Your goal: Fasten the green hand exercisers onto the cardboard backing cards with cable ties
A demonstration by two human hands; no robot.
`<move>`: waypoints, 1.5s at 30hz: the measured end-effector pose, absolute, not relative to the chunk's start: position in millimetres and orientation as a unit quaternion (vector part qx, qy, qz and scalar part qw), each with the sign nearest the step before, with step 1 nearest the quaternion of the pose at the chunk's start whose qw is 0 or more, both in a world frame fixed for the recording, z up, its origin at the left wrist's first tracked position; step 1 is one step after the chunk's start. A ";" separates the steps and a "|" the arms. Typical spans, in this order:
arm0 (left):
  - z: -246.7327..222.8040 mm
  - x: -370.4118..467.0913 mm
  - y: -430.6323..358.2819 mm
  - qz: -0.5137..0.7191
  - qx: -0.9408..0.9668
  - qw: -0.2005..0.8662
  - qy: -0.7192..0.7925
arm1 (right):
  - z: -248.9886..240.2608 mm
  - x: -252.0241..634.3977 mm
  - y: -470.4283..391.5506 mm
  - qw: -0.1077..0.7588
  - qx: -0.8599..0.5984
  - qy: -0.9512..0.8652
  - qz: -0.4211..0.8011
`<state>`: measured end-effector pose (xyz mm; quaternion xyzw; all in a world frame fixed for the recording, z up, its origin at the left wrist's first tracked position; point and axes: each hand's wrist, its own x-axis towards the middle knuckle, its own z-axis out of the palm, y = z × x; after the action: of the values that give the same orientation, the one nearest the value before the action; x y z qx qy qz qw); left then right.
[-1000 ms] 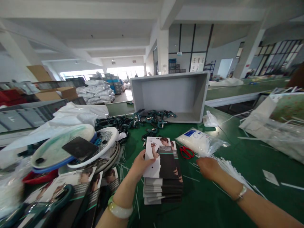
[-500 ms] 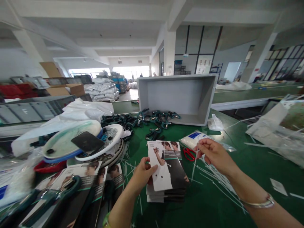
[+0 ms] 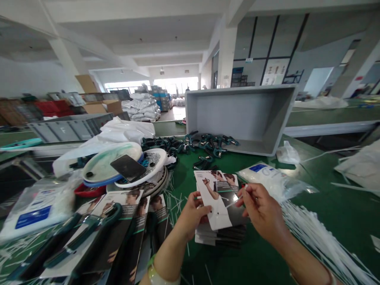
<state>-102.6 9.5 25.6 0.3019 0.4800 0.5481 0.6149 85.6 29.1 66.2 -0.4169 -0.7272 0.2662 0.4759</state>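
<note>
My left hand [image 3: 191,215] grips the left edge of a printed backing card [image 3: 218,215], thumb on its front. The card is white and dark and has small holes; another white tie appears threaded through it. Beneath it lies a stack of similar cards [image 3: 204,238]. My right hand [image 3: 263,211] pinches a thin white cable tie [image 3: 233,203], its end close to the card's face. Many loose cable ties [image 3: 320,233] lie to the right of that hand. Part of the right hand's grip is hidden by its own fingers.
A grey bin [image 3: 234,114] rests on its side behind several dark green-handled tools [image 3: 212,148]. To the left are round tubs with a phone [image 3: 128,167] on top, and carded tools [image 3: 86,237]. A bag of white ties [image 3: 267,176] lies beyond my right hand.
My right hand has brought the cable tie leftward to the card. The left hand still holds the card, now tilted more. The view has turned left, and the red scissors are now mostly hidden.
</note>
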 end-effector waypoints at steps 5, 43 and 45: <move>24.7 -99.8 12.0 0.570 0.297 0.600 0.476 | 62.8 89.8 31.6 0.490 -0.417 -0.733 0.220; 43.4 -93.5 -1.6 0.475 0.360 0.669 0.444 | 23.6 90.5 -2.9 0.313 -0.358 -0.873 -0.105; 51.1 -94.4 -6.2 0.476 0.354 0.692 0.411 | 18.8 89.5 1.9 0.334 -0.366 -0.862 -0.107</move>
<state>-94.4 -6.2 51.1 0.3540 0.4107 0.4763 0.6922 89.5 1.9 18.8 -0.3660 -0.8622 -0.1066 0.3336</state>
